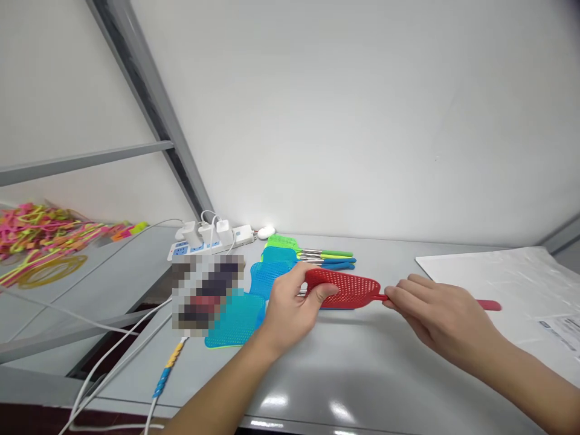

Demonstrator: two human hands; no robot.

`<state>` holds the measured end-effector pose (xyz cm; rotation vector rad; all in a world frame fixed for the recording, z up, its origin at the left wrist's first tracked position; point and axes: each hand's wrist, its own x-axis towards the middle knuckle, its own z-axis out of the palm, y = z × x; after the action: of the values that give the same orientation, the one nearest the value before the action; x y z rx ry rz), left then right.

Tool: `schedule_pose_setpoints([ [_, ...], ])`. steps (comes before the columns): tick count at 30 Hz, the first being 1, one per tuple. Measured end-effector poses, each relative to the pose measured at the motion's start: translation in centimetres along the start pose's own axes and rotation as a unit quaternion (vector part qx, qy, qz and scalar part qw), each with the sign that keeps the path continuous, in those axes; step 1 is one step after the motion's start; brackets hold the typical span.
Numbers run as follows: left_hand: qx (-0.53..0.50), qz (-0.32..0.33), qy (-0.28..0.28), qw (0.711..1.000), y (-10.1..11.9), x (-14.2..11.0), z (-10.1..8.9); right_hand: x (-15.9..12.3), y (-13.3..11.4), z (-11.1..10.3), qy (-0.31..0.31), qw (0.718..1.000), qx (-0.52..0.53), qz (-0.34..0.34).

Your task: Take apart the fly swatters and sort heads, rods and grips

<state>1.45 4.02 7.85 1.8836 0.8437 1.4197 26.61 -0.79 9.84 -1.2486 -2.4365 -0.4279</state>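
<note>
Red fly swatter point(356, 289) spans the gap between both hands, its long axis running nearly left to right and dipping slightly toward the handle end point(490, 306). It appears raised above the grey table point(348, 368). The left hand point(290, 305) pinches the far left edge of the head, thumb on the near face and fingers behind; the right hand point(441, 311) is closed around the handle, its fingertips by the thin neck. Both hands touch the swatter, the left at the head, the right at the shaft.

The head is a thin, bendy-looking sheet with rounded corners, pierced by rows of small holes. Behind and left of it lie blue swatters point(267, 275) and a green swatter point(281, 241), with shiny metal shafts point(312, 254). Beyond the right hand rests a wrinkled, glossy white package point(489, 272).
</note>
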Motion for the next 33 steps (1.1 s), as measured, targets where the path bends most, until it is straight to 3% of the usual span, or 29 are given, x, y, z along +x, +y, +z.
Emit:
schedule_pose_setpoints([
  [3,-0.088,-0.087,0.08,0.989,0.1,0.3,-0.8,-1.4,1.4,-0.7,0.08,0.991,-0.102,-0.039],
  [6,-0.161,-0.128,0.212,0.955,-0.9,1.6,-3.2,-2.9,4.0,-1.0,0.15,0.977,-0.148,0.018],
  [7,-0.173,-0.135,0.214,0.952,-1.3,2.0,-4.0,-3.2,4.7,-1.0,0.168,0.972,-0.156,0.048],
  [9,-0.2,-0.171,0.178,0.948,-1.9,2.5,-4.8,-3.4,5.3,-0.6,0.179,0.968,-0.143,0.101],
  [11,-0.225,-0.225,0.112,0.941,-2.0,2.5,-4.6,-2.9,4.3,0.1,0.164,0.976,-0.095,0.109],
  [15,-0.243,-0.3,0.005,0.922,-1.0,1.1,-3.2,-0.4,-0.5,1.8,0.106,0.994,-0.019,0.005],
  [18,-0.211,-0.315,-0.015,0.925,-0.1,-0.7,-3.6,1.4,-3.8,2.7,0.076,0.994,0.03,-0.075],
  [24,-0.159,-0.358,0.005,0.92,0.3,-6.0,-6.9,3.5,-7.6,3.7,-0.002,0.969,0.151,-0.195],
  [26,-0.097,-0.346,0.048,0.932,0.0,-8.0,-8.0,4.3,-8.6,4.4,-0.003,0.96,0.168,-0.225],
  [28,0.046,-0.295,0.111,0.948,-0.2,-9.9,-9.0,5.1,-9.4,5.4,0.016,0.953,0.173,-0.25],
  [30,0.201,-0.225,0.157,0.94,-0.3,-11.5,-9.9,6.1,-9.7,6.9,0.042,0.949,0.172,-0.263],
  [33,0.314,-0.142,0.149,0.927,-0.2,-13.3,-10.6,7.7,-9.7,9.4,0.052,0.952,0.163,-0.252],
])
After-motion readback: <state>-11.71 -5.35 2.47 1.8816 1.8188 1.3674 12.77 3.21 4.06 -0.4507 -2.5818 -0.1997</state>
